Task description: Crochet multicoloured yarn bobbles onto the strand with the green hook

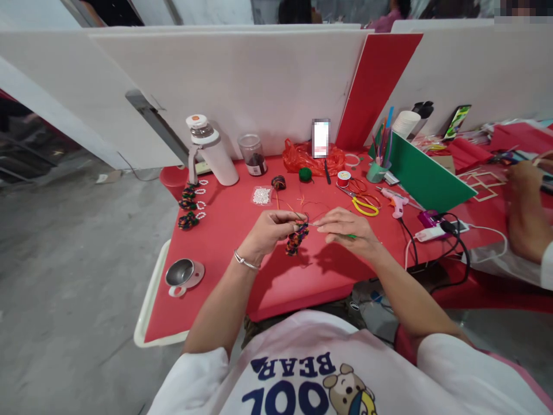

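Observation:
My left hand (pixel 272 230) pinches the top of a small multicoloured crocheted piece (pixel 294 242), which hangs below my fingertips. In my right hand (pixel 349 229) is a crochet hook (pixel 352 236) with a green handle, its thin tip reaching the top edge of the piece. An orange strand runs from the crochet work towards a dark multicoloured yarn ball (pixel 279 183). Beside that ball lie a pack of white beads (pixel 261 196) and a green yarn ball (pixel 305 174). Similar crocheted pieces with white bead loops (pixel 188 220) rest at the table's left edge.
A bottle (pixel 216 153), a clear jar (pixel 253 155) and a phone (pixel 320 138) stand at the back. Yellow-handled scissors (pixel 365 206), a glue gun (pixel 395 202) and a power strip (pixel 440 230) lie right. A metal-lined cup (pixel 185 275) stands left. Another person's hand (pixel 525 178) is far right.

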A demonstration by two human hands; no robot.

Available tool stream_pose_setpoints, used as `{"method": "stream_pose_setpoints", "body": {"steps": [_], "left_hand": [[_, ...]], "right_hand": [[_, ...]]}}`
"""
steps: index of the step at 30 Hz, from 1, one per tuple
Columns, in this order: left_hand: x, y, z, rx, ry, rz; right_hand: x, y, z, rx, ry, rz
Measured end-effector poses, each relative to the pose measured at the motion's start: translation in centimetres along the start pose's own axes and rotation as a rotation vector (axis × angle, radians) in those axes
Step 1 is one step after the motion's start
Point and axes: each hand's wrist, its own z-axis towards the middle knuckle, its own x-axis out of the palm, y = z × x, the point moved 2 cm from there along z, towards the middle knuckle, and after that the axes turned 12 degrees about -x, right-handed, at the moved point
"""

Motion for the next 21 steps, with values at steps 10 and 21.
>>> {"method": "stream_pose_setpoints", "body": {"steps": [10, 21], "left_hand": [[0.8, 0.4, 0.3, 0.094, -0.014, 0.031], [4.1, 2.4, 0.9, 0.261, -0.256, -0.152]], "right_hand": [[0.8, -0.5, -0.9, 0.208, -0.197, 0.217], [6.4, -0.4, -1.7, 0.056, -0.51, -0.385]]}}
